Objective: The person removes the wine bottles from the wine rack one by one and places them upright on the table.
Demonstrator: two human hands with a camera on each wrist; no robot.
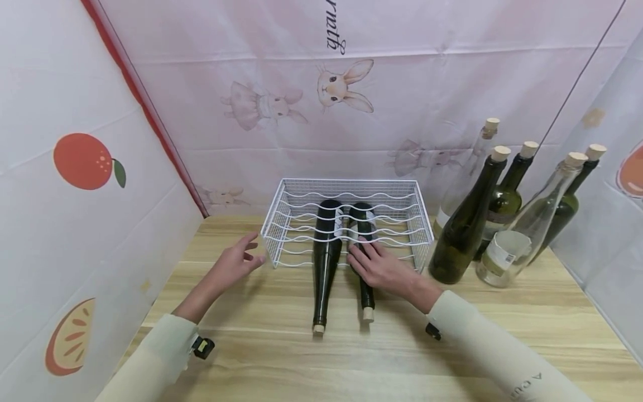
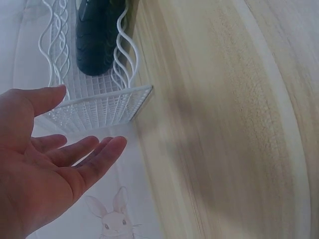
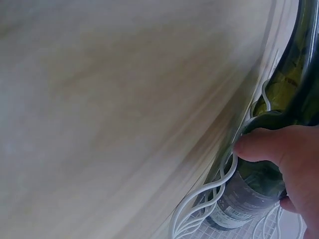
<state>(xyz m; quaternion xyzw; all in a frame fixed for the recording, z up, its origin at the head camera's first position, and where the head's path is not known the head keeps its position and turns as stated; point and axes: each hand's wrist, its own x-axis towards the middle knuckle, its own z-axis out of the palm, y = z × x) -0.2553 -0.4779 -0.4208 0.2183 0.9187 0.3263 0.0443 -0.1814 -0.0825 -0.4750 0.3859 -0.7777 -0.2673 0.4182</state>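
A white wire wine rack [image 1: 301, 186] with wavy bars stands on the wooden table. Two dark green corked wine bottles lie in it, necks pointing out the front. My right hand [image 1: 384, 272] grips the right-hand bottle [image 1: 368, 296] at its shoulder, by the front wavy bar. In the right wrist view, thumb and fingers sit on either side of this bottle, its label [image 3: 232, 206] inside the rack. The other bottle [image 1: 325, 268] lies to its left, untouched. My left hand [image 1: 235, 264] hovers beside the rack's left front corner, fingers spread, holding nothing; its palm shows in the left wrist view.
Right of the rack stand several upright corked bottles, among them a dark green bottle [image 1: 454, 245] and a clear bottle [image 1: 507, 251] with a pale label. A printed cloth wall [image 1: 241, 162] rises behind the rack, with more cloth on both sides.
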